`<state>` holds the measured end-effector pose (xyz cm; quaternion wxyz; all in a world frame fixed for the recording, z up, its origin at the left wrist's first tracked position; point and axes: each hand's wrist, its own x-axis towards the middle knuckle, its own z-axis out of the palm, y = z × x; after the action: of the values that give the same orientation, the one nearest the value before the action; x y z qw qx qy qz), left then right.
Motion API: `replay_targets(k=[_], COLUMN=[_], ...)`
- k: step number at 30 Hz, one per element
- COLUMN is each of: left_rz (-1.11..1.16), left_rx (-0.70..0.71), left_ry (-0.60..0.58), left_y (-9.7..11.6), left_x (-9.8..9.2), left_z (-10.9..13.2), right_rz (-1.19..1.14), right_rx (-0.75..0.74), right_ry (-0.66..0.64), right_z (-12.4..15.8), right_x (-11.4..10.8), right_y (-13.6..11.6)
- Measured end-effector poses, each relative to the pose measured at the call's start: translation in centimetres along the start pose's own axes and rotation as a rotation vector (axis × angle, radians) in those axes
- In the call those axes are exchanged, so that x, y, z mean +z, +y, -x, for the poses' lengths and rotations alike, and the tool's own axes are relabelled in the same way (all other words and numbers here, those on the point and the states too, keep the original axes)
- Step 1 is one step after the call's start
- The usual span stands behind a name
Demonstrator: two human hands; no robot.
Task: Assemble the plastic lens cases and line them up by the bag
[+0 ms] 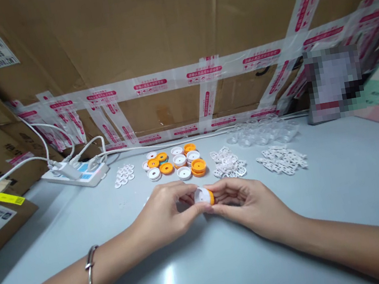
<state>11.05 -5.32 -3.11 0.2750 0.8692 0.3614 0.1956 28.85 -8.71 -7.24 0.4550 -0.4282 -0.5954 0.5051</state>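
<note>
Between both hands, a small round white and orange plastic piece (203,197) is held just above the table, its white side turned toward the left. My left hand (168,211) pinches the white part between thumb and fingers. On the orange edge, my right hand (248,197) closes with thumb and fingertips. Just beyond the hands lie several round orange and white plastic cups (184,173), some stacked. Left of them is a group of small white discs (124,175). To the right sit white perforated pieces (228,162).
Farther right are more flat white pieces (282,160) and clear plastic cups (262,130). A power strip (76,174) with white cables stands at the back left. A large taped cardboard box (142,33) walls off the back; a smaller box (2,221) stands left.
</note>
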Motion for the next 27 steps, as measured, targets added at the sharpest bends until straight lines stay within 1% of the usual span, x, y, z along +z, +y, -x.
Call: replay_targets(k=[3, 6, 10, 14, 18, 22, 27], left_rz=[0.016, 0.047, 0.064, 0.098, 0.255, 0.403, 0.399], left_rx=[-0.025, -0.078, -0.095, -0.150, -0.166, -0.142, -0.127], left_ry=[0.006, 0.036, 0.068, 0.058, 0.004, -0.008, -0.010], left_y=[0.0, 0.2, 0.5, 0.8, 0.6, 0.1, -0.2], left_x=[-0.1, -0.3, -1.2, -1.9, -1.8, -1.4, -1.3], left_z=[-0.1, -0.2, -0.4, -0.4, -0.4, -0.6, -0.7], right_rz=[-0.027, -0.012, -0.048, -0.111, -0.139, -0.149, -0.136], right_rx=[0.024, 0.045, 0.075, 0.060, 0.025, 0.000, -0.004], right_ry=[0.001, 0.035, 0.051, 0.038, 0.035, 0.061, 0.070], right_z=[-0.2, -0.4, -0.6, -0.7, -0.7, -0.6, -0.4], right_x=[0.0, -0.1, -0.2, -0.3, -0.3, -0.2, -0.3], right_y=[0.0, 0.0, 0.0, 0.2, 0.3, 0.3, 0.1])
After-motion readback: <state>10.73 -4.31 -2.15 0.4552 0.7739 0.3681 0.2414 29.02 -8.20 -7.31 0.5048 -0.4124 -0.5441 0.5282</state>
